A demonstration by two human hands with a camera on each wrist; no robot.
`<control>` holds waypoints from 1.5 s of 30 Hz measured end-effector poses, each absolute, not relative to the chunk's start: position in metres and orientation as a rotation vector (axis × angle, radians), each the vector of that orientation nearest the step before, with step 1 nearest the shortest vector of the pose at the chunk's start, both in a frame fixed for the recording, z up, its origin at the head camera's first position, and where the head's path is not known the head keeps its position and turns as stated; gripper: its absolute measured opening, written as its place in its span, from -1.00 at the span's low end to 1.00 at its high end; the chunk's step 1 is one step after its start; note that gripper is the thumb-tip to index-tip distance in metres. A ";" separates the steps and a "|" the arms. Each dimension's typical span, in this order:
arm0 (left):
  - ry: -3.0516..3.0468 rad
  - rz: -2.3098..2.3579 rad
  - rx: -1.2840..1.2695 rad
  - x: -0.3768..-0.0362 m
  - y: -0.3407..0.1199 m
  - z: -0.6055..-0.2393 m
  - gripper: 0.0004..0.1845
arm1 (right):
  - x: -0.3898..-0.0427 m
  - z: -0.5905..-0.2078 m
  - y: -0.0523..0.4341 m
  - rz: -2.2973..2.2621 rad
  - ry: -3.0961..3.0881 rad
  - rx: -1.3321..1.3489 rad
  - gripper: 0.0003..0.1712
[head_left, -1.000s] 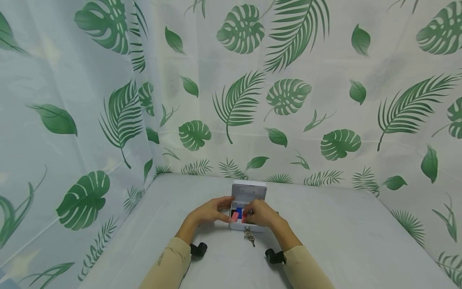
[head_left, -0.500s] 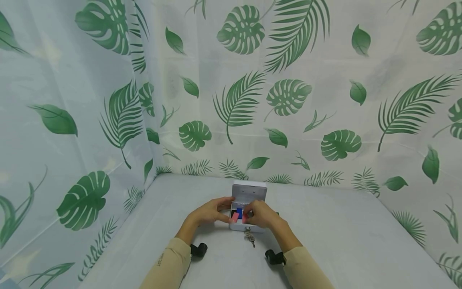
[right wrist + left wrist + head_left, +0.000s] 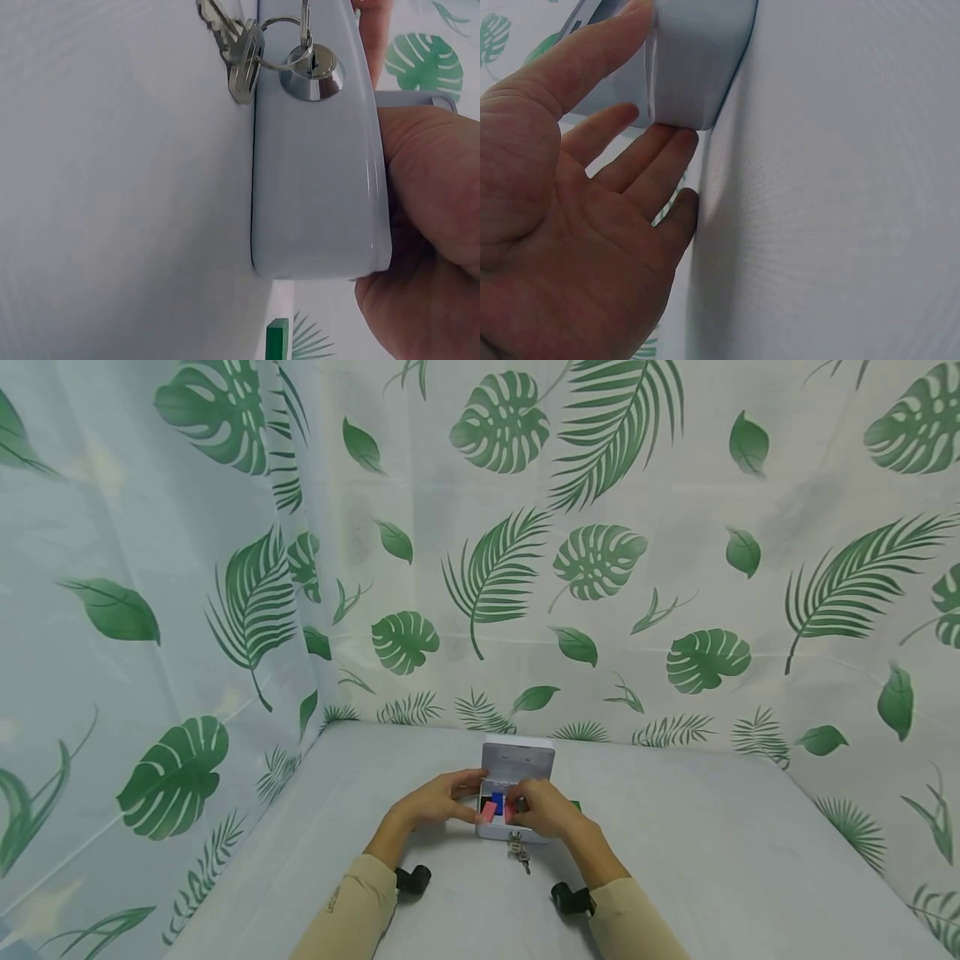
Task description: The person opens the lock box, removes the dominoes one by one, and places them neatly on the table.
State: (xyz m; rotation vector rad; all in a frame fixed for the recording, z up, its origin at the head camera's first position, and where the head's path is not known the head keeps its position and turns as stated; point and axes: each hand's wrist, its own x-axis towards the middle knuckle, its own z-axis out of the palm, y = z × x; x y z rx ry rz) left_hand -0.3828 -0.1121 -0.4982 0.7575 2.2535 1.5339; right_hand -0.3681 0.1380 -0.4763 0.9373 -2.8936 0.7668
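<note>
A small light-grey cash box (image 3: 491, 832) stands on the table with its lid (image 3: 517, 762) raised. My left hand (image 3: 433, 797) rests at its left side, thumb on the rim; in the left wrist view its nearly straight fingers (image 3: 660, 172) touch the wall. My right hand (image 3: 546, 806) reaches inside and pinches a pink block (image 3: 511, 812), partly covered by the fingers. Beside it in the box lie another pink block (image 3: 488, 811) and a blue block (image 3: 497, 802). A dark piece at the inner left is too small to tell.
Keys on a ring (image 3: 246, 64) hang from the front lock (image 3: 313, 71) of the box. A green block (image 3: 277, 339) stands on the table beyond the box's right side, partly behind my right hand. A leaf-patterned curtain (image 3: 652, 568) borders the table (image 3: 675, 860).
My right hand has shifted very slightly with the pink block, and more of the green block shows behind it. My left hand and the box have not moved.
</note>
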 end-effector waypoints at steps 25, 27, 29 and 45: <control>2.225 1.563 0.723 -0.381 -0.113 -0.496 -0.05 | -0.359 -0.470 0.152 0.848 -2.841 0.806 -0.69; 2.222 1.567 0.721 -0.380 -0.113 -0.495 -0.05 | -0.358 -0.468 0.153 0.860 -2.852 0.795 -0.68; 2.223 1.567 0.721 -0.379 -0.113 -0.495 -0.05 | -0.358 -0.467 0.154 0.870 -2.848 0.798 -0.68; 2.231 1.555 0.720 -0.379 -0.112 -0.495 -0.04 | -0.360 -0.464 0.166 0.907 -2.845 0.808 -0.70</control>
